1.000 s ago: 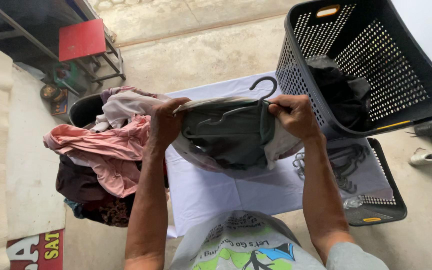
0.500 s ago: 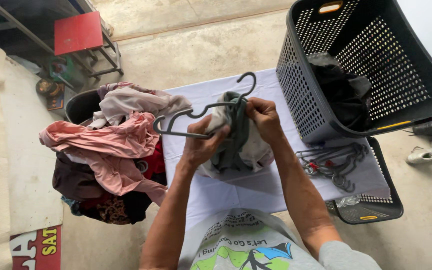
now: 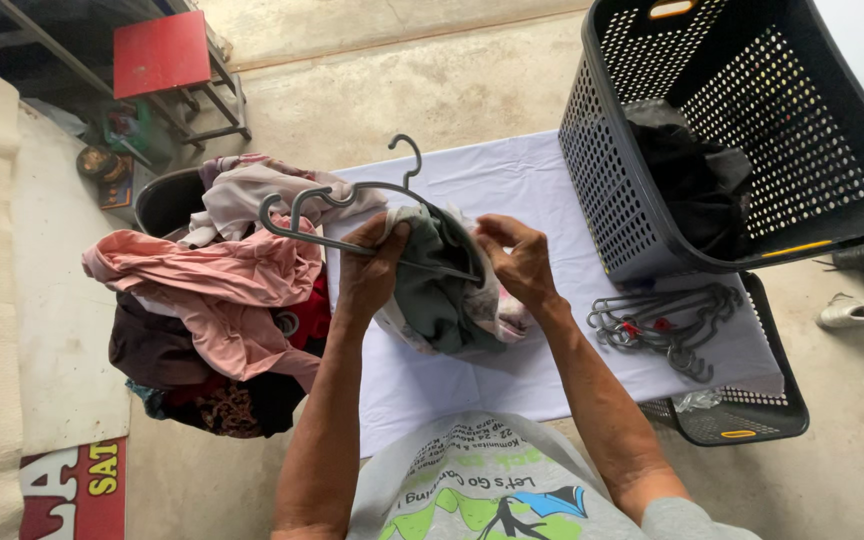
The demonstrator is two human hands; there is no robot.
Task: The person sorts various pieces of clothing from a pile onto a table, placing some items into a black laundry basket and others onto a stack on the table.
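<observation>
Above a white-covered table (image 3: 512,190), the left hand (image 3: 370,272) grips a stiff grey hanger (image 3: 352,205) and soft, light garment (image 3: 432,290), which the right hand (image 3: 517,258) pinches.

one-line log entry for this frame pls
left hand: holds hanger + garment | right hand: on garment | over table

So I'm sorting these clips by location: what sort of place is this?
Probably a home laundry spot on a bare concrete floor: a table under a white cloth, a dark perforated laundry basket, a heap of clothes and spare hangers.
</observation>
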